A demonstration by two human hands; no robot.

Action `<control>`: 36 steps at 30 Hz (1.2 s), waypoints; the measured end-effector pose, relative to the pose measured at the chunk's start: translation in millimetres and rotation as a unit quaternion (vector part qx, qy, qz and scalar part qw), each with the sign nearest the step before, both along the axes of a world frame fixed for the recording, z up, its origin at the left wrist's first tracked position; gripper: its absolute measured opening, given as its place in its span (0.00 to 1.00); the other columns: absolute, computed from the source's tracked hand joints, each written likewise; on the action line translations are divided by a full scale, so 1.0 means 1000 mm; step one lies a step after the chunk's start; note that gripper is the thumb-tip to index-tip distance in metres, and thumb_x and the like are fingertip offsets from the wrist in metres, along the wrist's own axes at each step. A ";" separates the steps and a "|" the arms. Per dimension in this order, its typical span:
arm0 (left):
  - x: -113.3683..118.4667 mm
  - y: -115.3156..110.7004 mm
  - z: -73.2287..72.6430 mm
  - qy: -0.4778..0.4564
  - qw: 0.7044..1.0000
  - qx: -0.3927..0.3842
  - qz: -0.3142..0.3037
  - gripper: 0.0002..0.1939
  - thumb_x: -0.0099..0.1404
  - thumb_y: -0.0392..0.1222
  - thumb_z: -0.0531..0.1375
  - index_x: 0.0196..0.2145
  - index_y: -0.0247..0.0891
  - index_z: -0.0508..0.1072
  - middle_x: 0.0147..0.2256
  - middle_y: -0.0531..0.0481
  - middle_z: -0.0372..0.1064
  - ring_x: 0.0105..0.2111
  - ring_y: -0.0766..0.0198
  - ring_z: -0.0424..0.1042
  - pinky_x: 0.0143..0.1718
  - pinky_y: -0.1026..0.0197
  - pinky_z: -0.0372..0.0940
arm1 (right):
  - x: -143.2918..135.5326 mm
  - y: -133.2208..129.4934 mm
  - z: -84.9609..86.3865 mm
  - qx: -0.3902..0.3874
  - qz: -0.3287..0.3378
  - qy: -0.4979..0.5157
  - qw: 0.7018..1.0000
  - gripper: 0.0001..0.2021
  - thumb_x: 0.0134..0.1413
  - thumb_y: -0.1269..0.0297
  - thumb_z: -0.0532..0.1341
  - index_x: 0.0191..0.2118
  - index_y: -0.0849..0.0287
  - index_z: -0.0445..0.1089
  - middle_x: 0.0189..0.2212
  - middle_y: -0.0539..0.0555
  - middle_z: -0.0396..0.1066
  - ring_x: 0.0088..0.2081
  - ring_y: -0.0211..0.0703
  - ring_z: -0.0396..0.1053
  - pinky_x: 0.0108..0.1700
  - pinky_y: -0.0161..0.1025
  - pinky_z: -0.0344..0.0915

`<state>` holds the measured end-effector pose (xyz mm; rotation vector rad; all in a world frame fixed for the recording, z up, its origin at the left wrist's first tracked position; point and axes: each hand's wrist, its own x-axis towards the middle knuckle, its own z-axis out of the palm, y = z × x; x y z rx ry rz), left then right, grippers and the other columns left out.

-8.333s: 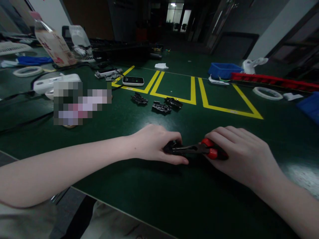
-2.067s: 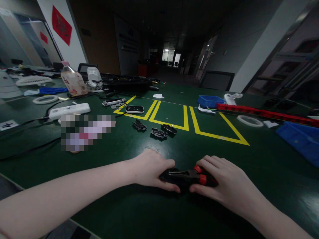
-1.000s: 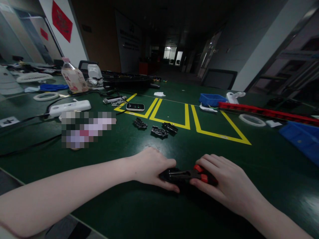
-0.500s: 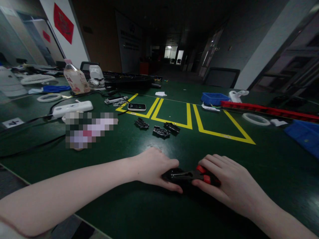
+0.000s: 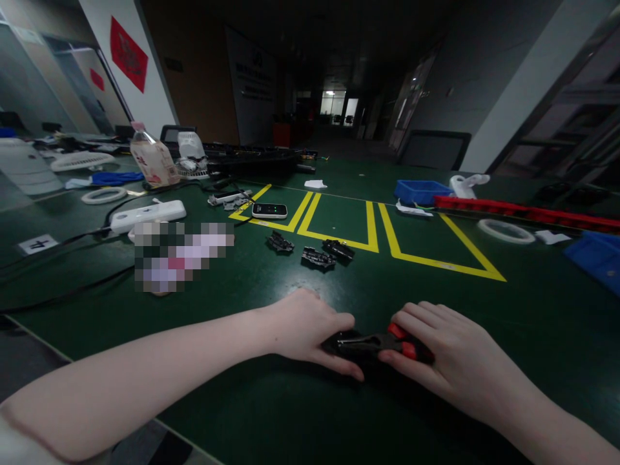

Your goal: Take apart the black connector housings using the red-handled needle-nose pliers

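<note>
My left hand [image 5: 310,329] grips a small black part [image 5: 339,342] between thumb and fingers, low in the middle of the view. From the right, my right hand [image 5: 443,342] is closed around the red-and-black handles of pliers [image 5: 382,342]. The pliers' jaws lie against the black part, and where exactly they touch it is too dark to tell. Beyond my hands, three similar black pieces [image 5: 318,258] rest on the green table [image 5: 232,387].
Yellow tape [image 5: 339,242] marks three areas, with a small white-edged device [image 5: 269,210] on the left one. A power strip [image 5: 148,216], cables and a bottle [image 5: 154,158] stand left. Blue bins [image 5: 421,191], a red rail [image 5: 523,213] and a tape roll [image 5: 506,231] lie right.
The whole view has shifted slightly, so the table items and both hands appear a little further right. Both hands keep the same grip on the black part and the pliers.
</note>
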<state>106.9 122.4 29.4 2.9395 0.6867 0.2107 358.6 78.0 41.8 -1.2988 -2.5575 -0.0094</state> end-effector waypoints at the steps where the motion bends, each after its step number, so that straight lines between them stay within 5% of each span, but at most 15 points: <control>1: 0.000 0.000 0.000 0.001 1.000 0.002 -0.001 0.30 0.63 0.72 0.55 0.34 0.39 0.69 0.24 0.54 0.73 0.21 0.63 0.70 0.23 0.64 0.52 | 0.000 0.000 0.000 0.004 0.001 0.000 1.000 0.25 0.62 0.38 0.53 0.33 0.55 0.72 0.28 0.56 0.71 0.28 0.45 0.68 0.27 0.41 0.64; 24: 0.001 0.000 0.000 0.002 1.000 -0.008 -0.015 0.31 0.64 0.73 0.53 0.33 0.39 0.68 0.23 0.55 0.71 0.19 0.65 0.65 0.24 0.61 0.52 | 0.006 0.007 0.000 -0.018 0.012 -0.009 1.000 0.22 0.62 0.41 0.55 0.30 0.55 0.69 0.28 0.55 0.70 0.27 0.45 0.67 0.27 0.41 0.62; 31: -0.003 -0.003 0.002 -0.044 0.996 0.064 -0.042 0.28 0.65 0.70 0.56 0.39 0.39 0.72 0.37 0.49 0.72 0.34 0.59 0.71 0.33 0.58 0.56 | 0.005 0.004 -0.001 0.000 0.017 -0.022 1.000 0.22 0.61 0.40 0.56 0.32 0.55 0.70 0.29 0.55 0.71 0.28 0.44 0.67 0.27 0.40 0.62; 36: -0.011 0.001 0.013 -0.038 0.998 0.042 -0.041 0.32 0.61 0.69 0.60 0.46 0.38 0.72 0.45 0.46 0.71 0.40 0.57 0.71 0.41 0.54 0.61 | 0.004 0.004 -0.001 0.018 0.023 -0.034 0.999 0.22 0.62 0.41 0.56 0.32 0.56 0.70 0.28 0.55 0.70 0.27 0.45 0.67 0.27 0.40 0.62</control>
